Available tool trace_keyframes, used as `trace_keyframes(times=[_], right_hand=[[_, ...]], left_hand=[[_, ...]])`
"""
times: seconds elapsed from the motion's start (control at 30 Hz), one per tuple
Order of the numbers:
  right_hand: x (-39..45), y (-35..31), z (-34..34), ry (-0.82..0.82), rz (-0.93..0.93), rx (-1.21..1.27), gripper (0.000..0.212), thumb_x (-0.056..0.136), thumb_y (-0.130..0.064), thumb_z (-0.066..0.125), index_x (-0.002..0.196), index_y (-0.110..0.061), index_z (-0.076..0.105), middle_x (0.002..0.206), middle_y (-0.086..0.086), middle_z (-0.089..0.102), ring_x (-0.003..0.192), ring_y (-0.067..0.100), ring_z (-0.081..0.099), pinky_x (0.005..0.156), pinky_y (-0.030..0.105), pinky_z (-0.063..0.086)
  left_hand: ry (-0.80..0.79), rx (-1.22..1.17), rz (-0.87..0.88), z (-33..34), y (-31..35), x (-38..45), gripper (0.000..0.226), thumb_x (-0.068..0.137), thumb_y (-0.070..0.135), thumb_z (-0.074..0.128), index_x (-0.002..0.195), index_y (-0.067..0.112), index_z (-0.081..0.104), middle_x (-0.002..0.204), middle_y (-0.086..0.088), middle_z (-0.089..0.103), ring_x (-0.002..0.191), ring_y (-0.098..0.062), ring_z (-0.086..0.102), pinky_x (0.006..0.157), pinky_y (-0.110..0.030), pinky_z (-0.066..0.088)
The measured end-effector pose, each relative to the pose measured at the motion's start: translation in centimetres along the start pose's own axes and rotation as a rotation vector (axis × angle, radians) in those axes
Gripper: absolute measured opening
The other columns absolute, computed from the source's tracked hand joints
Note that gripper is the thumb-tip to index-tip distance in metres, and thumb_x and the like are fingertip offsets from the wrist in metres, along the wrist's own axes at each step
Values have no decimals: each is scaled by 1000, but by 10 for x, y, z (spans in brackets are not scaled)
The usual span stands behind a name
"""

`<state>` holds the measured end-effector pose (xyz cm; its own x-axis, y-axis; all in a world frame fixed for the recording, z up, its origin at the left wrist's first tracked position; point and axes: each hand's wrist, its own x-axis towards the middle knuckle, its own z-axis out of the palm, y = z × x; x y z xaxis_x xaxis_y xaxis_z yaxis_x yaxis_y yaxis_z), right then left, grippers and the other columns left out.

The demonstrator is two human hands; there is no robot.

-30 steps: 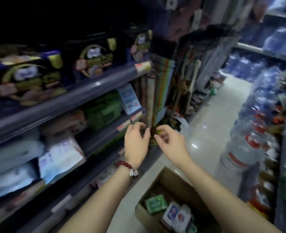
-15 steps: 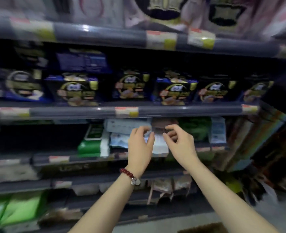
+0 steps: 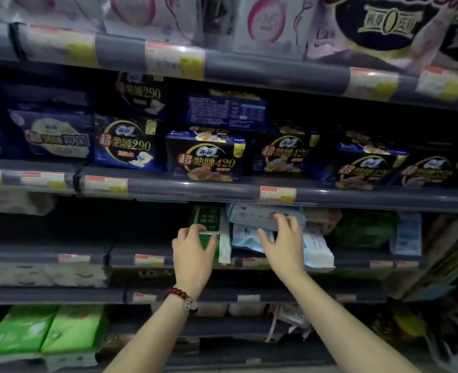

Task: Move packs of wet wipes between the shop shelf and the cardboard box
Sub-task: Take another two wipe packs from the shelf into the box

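Green packs (image 3: 47,329) sit low on the far left of the shelving, and a beaded bracelet (image 3: 178,294) rings the wrist below the left hand (image 3: 194,251). That hand curls its fingers over the top edge of a green-and-white wipes pack (image 3: 211,224) standing upright on the grey shop shelf (image 3: 130,258). Just beside it, the right hand (image 3: 283,243) reaches into a stack of pale blue wipes packs (image 3: 252,214), thumb under and fingers over one of them, gripping it. A white pack (image 3: 318,251) juts over the shelf edge to its right. Dark blue packets (image 3: 205,157) line the shelf above.
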<state>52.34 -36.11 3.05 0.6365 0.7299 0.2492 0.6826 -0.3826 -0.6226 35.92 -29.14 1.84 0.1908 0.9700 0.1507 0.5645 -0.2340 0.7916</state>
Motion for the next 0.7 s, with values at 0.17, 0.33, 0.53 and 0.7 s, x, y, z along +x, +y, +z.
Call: trace_keyframes(times=[0.17, 0.33, 0.53, 0.7], right_hand=[[7, 22, -16, 166, 36, -53, 39, 91, -28, 64, 124, -10, 55, 128, 7, 47, 122, 25, 41, 99, 36, 39], [23, 45, -31, 190, 148, -70, 56, 83, -42, 70, 120, -4, 51, 129, 12, 47, 122, 30, 41, 100, 43, 43], [43, 44, -20, -19, 250, 119, 64, 70, -47, 81, 106, -2, 53, 112, 13, 57, 108, 29, 55, 89, 41, 49], [34, 41, -9, 76, 214, 257, 42, 79, -29, 77, 105, -7, 52, 109, 11, 63, 103, 27, 59, 83, 38, 51]], left_hand=[[-16, 180, -20, 23, 9, 12, 59, 83, 52, 60, 128, 14, 50, 136, -13, 39, 124, -37, 35, 101, -47, 37], [-17, 366, -122, 49, 14, 20, 84, 71, 72, 57, 127, 11, 48, 143, -21, 33, 131, -44, 29, 108, -57, 26], [-60, 361, -220, 67, 2, 25, 98, 64, 75, 61, 139, 18, 35, 153, -20, 20, 141, -41, 13, 113, -59, 16], [-12, 380, -170, 75, -11, 18, 93, 65, 62, 71, 140, 20, 35, 156, -18, 15, 144, -37, 8, 115, -55, 12]])
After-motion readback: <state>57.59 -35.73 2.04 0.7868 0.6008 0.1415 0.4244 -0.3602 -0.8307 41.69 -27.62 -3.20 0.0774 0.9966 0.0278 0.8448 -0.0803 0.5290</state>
